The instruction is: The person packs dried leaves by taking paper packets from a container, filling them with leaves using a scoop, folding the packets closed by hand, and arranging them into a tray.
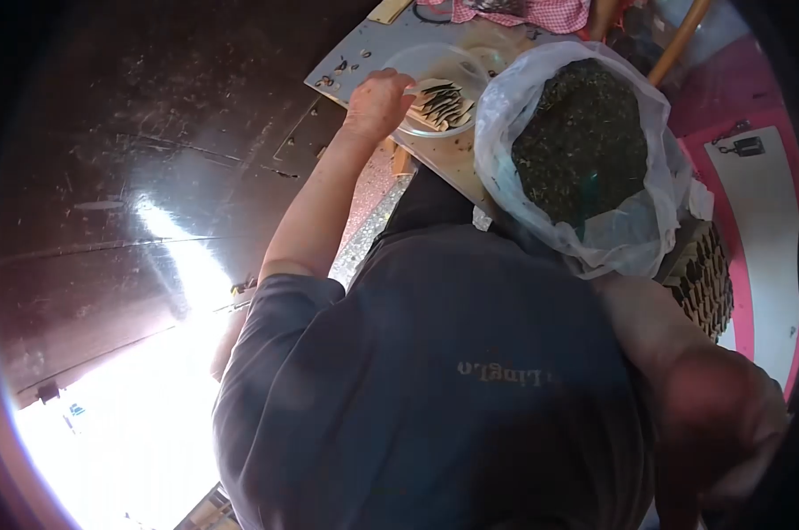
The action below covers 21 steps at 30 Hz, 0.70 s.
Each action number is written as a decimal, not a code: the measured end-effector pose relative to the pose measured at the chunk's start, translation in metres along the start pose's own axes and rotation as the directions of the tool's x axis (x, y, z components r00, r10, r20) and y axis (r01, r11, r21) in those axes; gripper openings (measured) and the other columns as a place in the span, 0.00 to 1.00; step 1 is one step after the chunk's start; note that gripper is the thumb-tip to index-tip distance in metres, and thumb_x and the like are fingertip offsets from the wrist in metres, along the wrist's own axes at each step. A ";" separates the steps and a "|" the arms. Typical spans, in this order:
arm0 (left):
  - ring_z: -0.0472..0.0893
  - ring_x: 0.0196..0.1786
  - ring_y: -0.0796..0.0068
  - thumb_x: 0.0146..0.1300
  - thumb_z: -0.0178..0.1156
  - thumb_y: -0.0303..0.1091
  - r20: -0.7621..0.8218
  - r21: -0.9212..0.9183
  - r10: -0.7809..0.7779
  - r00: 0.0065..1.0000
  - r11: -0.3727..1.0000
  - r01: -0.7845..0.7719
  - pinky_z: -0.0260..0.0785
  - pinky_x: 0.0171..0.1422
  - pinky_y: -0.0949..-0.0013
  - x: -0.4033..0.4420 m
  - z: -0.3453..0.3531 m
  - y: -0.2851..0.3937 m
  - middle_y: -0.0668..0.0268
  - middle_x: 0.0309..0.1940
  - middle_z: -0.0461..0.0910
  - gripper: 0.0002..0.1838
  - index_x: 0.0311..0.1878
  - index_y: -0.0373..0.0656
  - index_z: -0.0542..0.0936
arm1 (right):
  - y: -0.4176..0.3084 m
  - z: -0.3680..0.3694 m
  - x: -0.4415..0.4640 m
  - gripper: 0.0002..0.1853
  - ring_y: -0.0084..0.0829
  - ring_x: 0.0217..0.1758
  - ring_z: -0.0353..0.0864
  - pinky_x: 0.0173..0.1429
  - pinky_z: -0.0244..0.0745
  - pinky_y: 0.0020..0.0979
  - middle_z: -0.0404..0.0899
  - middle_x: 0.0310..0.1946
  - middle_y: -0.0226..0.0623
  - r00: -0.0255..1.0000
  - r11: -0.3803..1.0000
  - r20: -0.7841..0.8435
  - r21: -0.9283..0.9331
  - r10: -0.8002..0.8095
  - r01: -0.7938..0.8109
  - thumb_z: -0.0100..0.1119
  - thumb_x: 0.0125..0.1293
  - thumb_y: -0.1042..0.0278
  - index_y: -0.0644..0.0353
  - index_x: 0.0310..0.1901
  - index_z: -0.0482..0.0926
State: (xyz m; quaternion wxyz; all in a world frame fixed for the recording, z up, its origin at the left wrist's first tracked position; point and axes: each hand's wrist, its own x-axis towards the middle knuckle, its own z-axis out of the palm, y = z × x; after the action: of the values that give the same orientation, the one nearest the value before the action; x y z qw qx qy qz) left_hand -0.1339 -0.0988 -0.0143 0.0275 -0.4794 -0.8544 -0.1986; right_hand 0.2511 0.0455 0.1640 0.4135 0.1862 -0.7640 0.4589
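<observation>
My left hand point(380, 104) is at the near left rim of a clear round plastic tub point(472, 64), its fingers curled over the edge. Inside the tub are pale flat pieces point(432, 92) with dark green, thin strips lying across them. To the right stands a white plastic bag point(503, 168), its mouth wide and filled with dark, finely shredded dried leaves point(585, 132). Close to the camera at the right, my right arm point(722, 397) is bent and blurred; its fingers cannot be made out.
The tub rests on a grey tabletop point(351, 49) with small dark bits scattered near its corner. A pink checked cloth point(563, 13) lies at the back. Dark ridged stacked pieces point(704, 278) stand beside the bag, near a pink-and-white panel point(757, 203). A dark, shiny surface point(108, 159) spans the left.
</observation>
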 end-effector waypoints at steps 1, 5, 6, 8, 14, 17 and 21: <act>0.78 0.50 0.58 0.54 0.65 0.32 -0.003 -0.008 0.003 1.000 1.000 -0.003 0.74 0.54 0.59 0.004 0.001 -0.003 0.61 0.39 0.80 0.12 0.43 0.47 0.83 | -0.009 -0.005 0.010 0.17 0.28 0.31 0.76 0.33 0.67 0.31 0.75 0.38 0.30 1.000 1.000 -0.001 -0.005 -0.010 0.010 0.63 0.56 0.61 0.49 0.48 0.77; 0.79 0.47 0.57 0.55 0.64 0.33 0.014 -0.002 0.017 1.000 1.000 -0.017 0.73 0.52 0.58 0.005 0.009 -0.005 0.61 0.38 0.80 0.09 0.40 0.48 0.83 | 0.013 0.038 0.044 0.19 0.29 0.32 0.76 0.34 0.66 0.31 0.75 0.40 0.29 0.998 0.999 0.027 -0.011 -0.049 0.050 0.63 0.56 0.60 0.47 0.50 0.76; 0.80 0.46 0.57 0.56 0.65 0.33 0.058 0.028 -0.042 0.997 0.999 0.040 0.73 0.51 0.59 0.009 0.010 0.002 0.61 0.37 0.81 0.08 0.40 0.47 0.83 | 0.005 0.017 0.046 0.19 0.29 0.32 0.75 0.34 0.66 0.31 0.75 0.41 0.29 0.993 0.995 0.076 -0.008 -0.095 0.096 0.63 0.56 0.59 0.47 0.51 0.76; 0.79 0.47 0.57 0.57 0.63 0.33 0.020 0.072 0.015 1.000 0.997 -0.016 0.73 0.51 0.58 0.023 0.005 -0.003 0.61 0.38 0.81 0.09 0.41 0.47 0.83 | 0.013 0.043 0.055 0.20 0.29 0.32 0.75 0.34 0.65 0.32 0.74 0.42 0.29 0.981 0.982 0.039 -0.021 -0.189 0.190 0.63 0.57 0.59 0.46 0.52 0.76; 0.78 0.52 0.57 0.53 0.65 0.28 0.014 -0.115 0.110 0.994 0.988 -0.108 0.71 0.57 0.59 0.011 0.012 0.003 0.61 0.44 0.81 0.18 0.50 0.49 0.81 | 0.019 0.047 0.051 0.23 0.29 0.33 0.74 0.35 0.64 0.32 0.74 0.45 0.28 0.987 0.988 -0.055 0.013 -0.152 0.153 0.64 0.57 0.56 0.43 0.56 0.74; 0.77 0.55 0.57 0.53 0.65 0.27 0.124 -0.148 0.123 0.985 0.984 -0.105 0.70 0.61 0.60 0.014 0.007 0.002 0.61 0.50 0.80 0.22 0.54 0.50 0.79 | -0.018 0.006 0.020 0.24 0.29 0.34 0.74 0.35 0.64 0.33 0.73 0.47 0.28 0.979 0.982 -0.072 -0.008 -0.189 0.189 0.64 0.58 0.55 0.41 0.57 0.74; 0.77 0.56 0.57 0.53 0.64 0.26 0.206 -0.170 0.160 0.965 0.977 -0.126 0.69 0.63 0.61 0.016 0.012 -0.007 0.61 0.52 0.80 0.25 0.57 0.50 0.77 | 0.020 0.049 0.063 0.26 0.30 0.34 0.73 0.36 0.63 0.33 0.73 0.49 0.27 0.969 0.973 -0.097 -0.024 -0.229 0.228 0.64 0.58 0.53 0.39 0.60 0.73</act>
State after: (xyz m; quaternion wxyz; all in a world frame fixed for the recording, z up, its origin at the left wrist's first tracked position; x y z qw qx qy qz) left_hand -0.1467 -0.0843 -0.0235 -0.0895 -0.5597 -0.7971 -0.2082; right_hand 0.1780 0.0204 0.1919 0.5019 0.2474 -0.7190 0.4122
